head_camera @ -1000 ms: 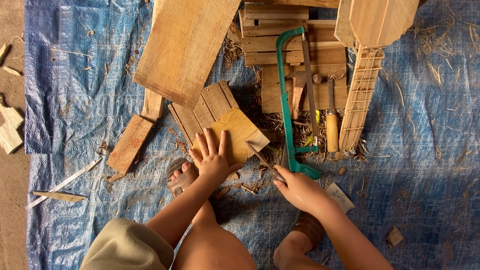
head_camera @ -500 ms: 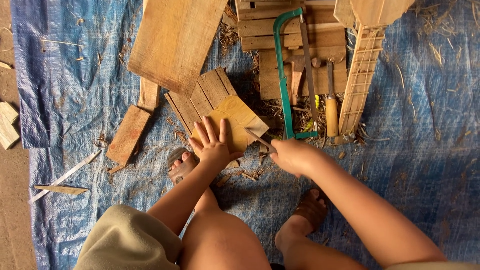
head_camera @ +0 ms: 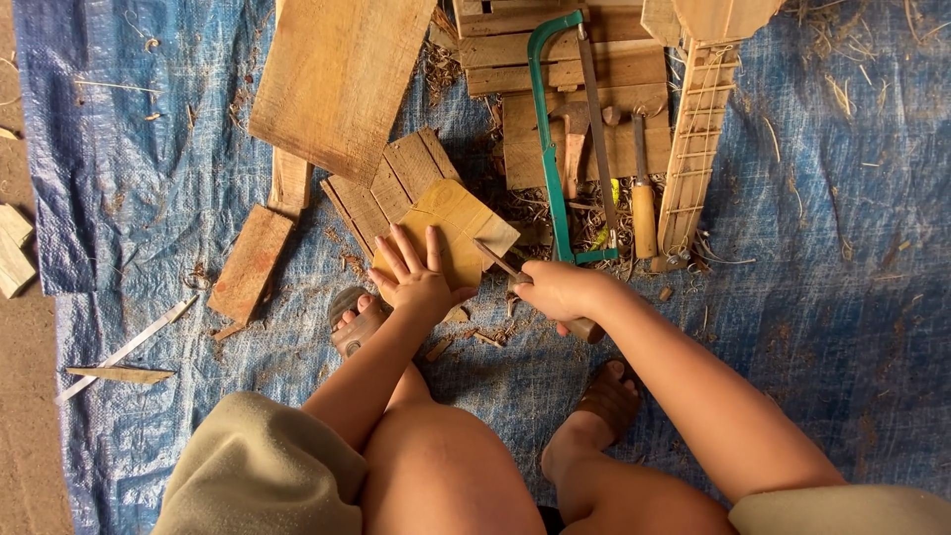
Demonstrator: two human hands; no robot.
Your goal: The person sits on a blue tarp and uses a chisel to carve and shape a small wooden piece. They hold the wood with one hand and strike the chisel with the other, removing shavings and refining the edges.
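My left hand (head_camera: 414,272) lies flat, fingers spread, on a small pale wooden board (head_camera: 458,224) that rests over a slatted wooden piece (head_camera: 388,188). My right hand (head_camera: 561,292) is closed around the wooden handle of a chisel (head_camera: 499,260), whose metal blade points up-left and meets the board's right edge. Both hands sit above my bare feet on a blue tarp (head_camera: 822,297).
A green hacksaw (head_camera: 557,139) and a wooden-handled tool (head_camera: 644,203) lie on planks at the top centre. A ladder-like fretted wooden neck (head_camera: 693,149) lies to the right. A large plank (head_camera: 342,79) and offcuts (head_camera: 253,263) lie to the left, with shavings scattered about.
My right hand has moved up-left from near the hacksaw's end, bringing the chisel blade to the board's edge. My left hand stays pressed on the board.
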